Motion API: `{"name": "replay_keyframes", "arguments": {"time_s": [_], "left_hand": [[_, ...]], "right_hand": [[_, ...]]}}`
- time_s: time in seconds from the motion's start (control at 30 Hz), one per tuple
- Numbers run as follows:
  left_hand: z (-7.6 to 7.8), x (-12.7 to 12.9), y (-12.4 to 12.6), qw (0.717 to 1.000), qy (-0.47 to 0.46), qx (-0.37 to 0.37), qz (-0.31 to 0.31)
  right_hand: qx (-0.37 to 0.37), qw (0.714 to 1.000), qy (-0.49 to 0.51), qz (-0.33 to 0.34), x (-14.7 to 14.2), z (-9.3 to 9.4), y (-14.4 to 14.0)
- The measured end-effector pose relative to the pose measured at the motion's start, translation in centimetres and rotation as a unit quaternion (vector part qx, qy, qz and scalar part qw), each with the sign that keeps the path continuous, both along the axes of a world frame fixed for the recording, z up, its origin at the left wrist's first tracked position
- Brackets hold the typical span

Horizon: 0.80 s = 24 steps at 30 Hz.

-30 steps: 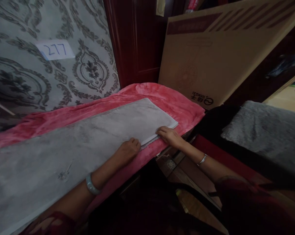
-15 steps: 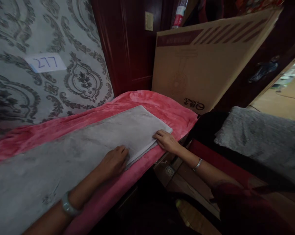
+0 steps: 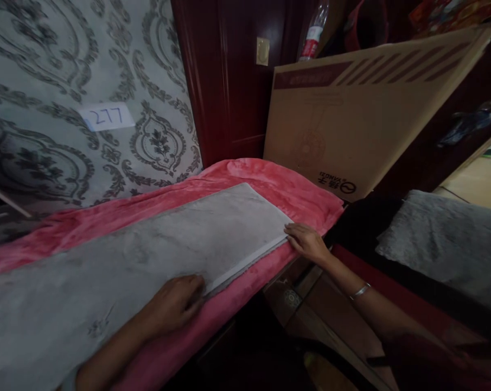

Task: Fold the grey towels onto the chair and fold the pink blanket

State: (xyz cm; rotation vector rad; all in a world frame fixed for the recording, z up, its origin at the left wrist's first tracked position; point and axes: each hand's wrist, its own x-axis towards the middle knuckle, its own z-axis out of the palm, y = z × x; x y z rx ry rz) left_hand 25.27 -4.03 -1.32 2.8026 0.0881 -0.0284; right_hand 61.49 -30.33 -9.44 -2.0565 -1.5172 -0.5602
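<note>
A long grey cloth (image 3: 147, 255) lies flat on a fuzzy pink blanket (image 3: 294, 190). It runs from 8 o'clock up toward 2 o'clock.

At 1 o'clock a big cardboard box (image 3: 351, 119) leans up, right behind the far end of the blanket. A plastic bottle (image 3: 314, 35) peeks out above it at 12 o'clock. A dark red wooden door (image 3: 229, 81) stands next to the box. At 10 o'clock the patterned wall has a paper label (image 3: 106, 116) that reads 277. At 3 o'clock a fluffy grey mat (image 3: 444, 239) lies well apart from the cloth, across a dark gap. Nothing lies on top of the cloth.

The left hand (image 3: 176, 304) rests flat, fingers open, on the near edge of the cloth at 7 o'clock. The right hand (image 3: 308, 241) lies open at the far corner, fingertips touching the cloth — it has a thin bracelet (image 3: 359, 291) on the wrist.

A moment ago the two hands were closer together. Now the left hand has slid back along the edge and the right hand has moved out to the corner — they are well apart.
</note>
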Motion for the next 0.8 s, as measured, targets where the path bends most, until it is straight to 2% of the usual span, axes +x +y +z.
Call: {"name": "replay_keyframes", "arguments": {"time_s": [0.1, 0.17, 0.23, 0.3, 0.4, 0.47, 0.57, 0.67, 0.73, 0.8], "left_hand": [[0.8, 1.8, 1.7, 0.999, 0.009, -0.027, 0.015], [1.5, 4.2, 3.3, 0.998, -0.034, -0.002, 0.053], [2.2, 7.2, 4.8, 0.993, -0.068, 0.038, 0.085], [2.5, 10.3, 5.5, 0.989, -0.063, 0.079, 0.110], [1.6, 13.6, 5.3, 0.980, -0.029, 0.132, 0.143], [0.1, 14.5, 4.7, 0.978, -0.017, 0.148, 0.143], [-2.2, 14.4, 4.0, 0.979, -0.030, 0.156, 0.131], [-3.3, 13.9, 4.0, 0.979, -0.055, 0.152, 0.124], [-3.4, 13.7, 4.2, 0.980, -0.060, 0.145, 0.123], [-3.4, 13.7, 4.3, 0.981, -0.061, 0.137, 0.124]], "right_hand": [[-0.029, 0.999, 0.029, -0.016, 0.0, 2.3, 1.3], [-0.048, 0.998, 0.038, -0.033, -0.4, 4.0, 3.8], [-0.065, 0.997, 0.037, -0.025, -1.1, 5.6, 7.6], [-0.096, 0.995, 0.038, 0.005, -1.9, 7.1, 12.2], [-0.170, 0.984, 0.055, 0.014, -2.6, 8.6, 18.7], [-0.207, 0.976, 0.061, 0.014, -2.4, 8.8, 21.9], [-0.247, 0.967, 0.064, 0.030, -1.1, 7.7, 24.3], [-0.267, 0.960, 0.075, 0.034, 1.0, 5.8, 24.3], [-0.253, 0.962, 0.103, -0.010, 2.7, 5.1, 23.8], [-0.235, 0.958, 0.143, -0.083, 4.7, 5.1, 23.4]]}}
